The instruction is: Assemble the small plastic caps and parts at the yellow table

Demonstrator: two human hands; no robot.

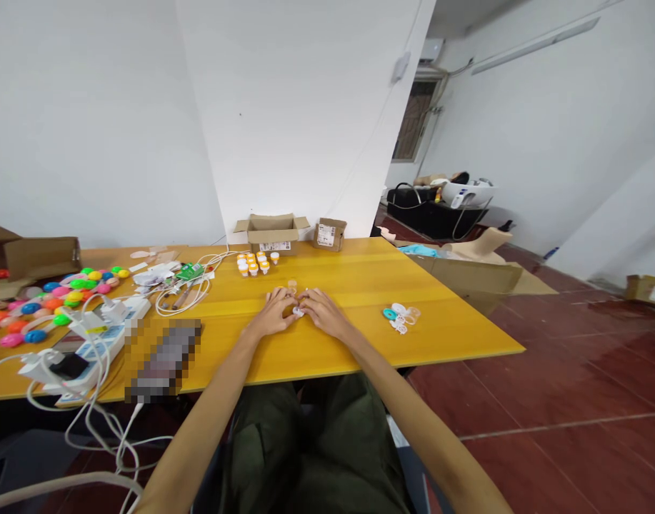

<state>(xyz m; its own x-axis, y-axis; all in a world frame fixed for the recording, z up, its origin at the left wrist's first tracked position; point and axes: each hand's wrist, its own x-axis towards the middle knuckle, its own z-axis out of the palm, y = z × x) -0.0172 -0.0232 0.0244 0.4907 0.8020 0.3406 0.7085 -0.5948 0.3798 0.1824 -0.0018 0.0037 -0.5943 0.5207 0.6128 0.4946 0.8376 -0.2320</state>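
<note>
My left hand [275,314] and my right hand [323,313] meet over the table, fingers curled in toward each other. Between their fingertips is a small white plastic part [298,311], mostly covered, and both hands pinch it. Just beyond the fingers lies a small clear piece [292,284], partly hidden. Farther back stands a group of small white containers with orange-yellow bands [253,264]. To the right of my right hand lie white plastic discs [399,325], a teal ring [390,314] and a clear cap [413,315].
At the back of the yellow table [445,343] stand an open cardboard box [273,235] and a smaller box [330,234]. Leftward are colourful balls [53,303], a power strip with plugs and cables [102,346], and a blurred-out phone-like object [166,357].
</note>
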